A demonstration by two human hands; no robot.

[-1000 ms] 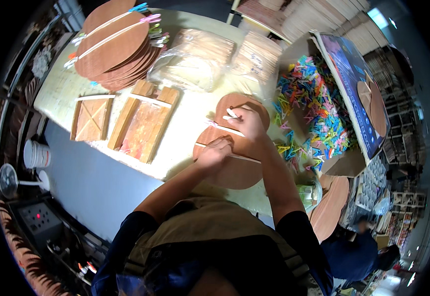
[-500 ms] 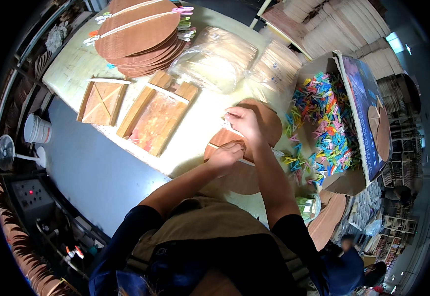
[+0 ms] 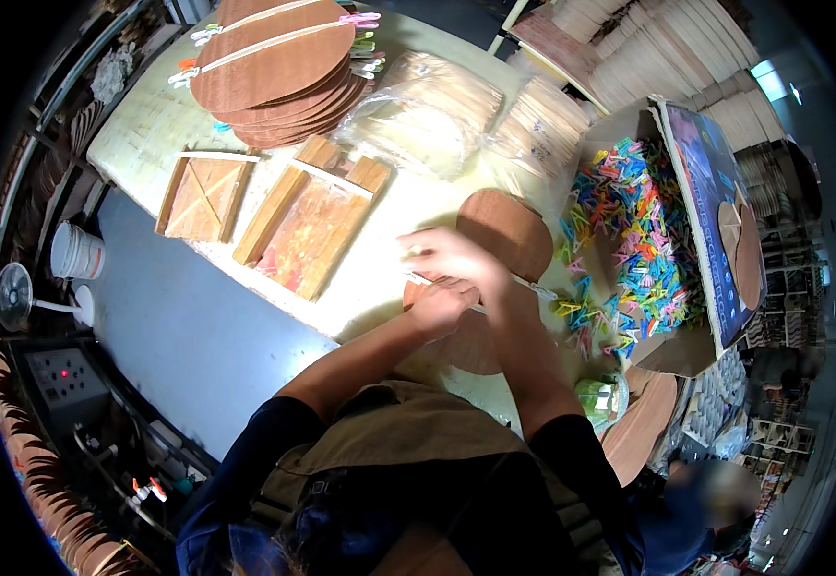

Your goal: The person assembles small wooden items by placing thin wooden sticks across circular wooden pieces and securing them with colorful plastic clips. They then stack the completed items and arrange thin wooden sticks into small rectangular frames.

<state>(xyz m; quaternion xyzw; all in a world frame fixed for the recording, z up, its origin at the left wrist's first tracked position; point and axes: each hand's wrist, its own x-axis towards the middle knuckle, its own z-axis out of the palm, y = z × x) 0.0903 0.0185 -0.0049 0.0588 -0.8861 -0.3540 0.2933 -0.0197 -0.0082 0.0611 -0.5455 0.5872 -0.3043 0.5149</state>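
Head view: on the worktop, the brown wooden panel lies beneath and beyond the curled fingers of the left hand, any grasp being hidden. The right hand is blurred; its grip cannot be determined. The panel is judged light, stiff, splittable, best held by its edges.

You have a bare strip of table running to the near edge between the block-sided wooden frame and your left hand. Toward the far edge, bagged sticks and, farther left, a stack of brown boards block you; at the right end, the clip-filled box does, while your right hand hangs over the middle.
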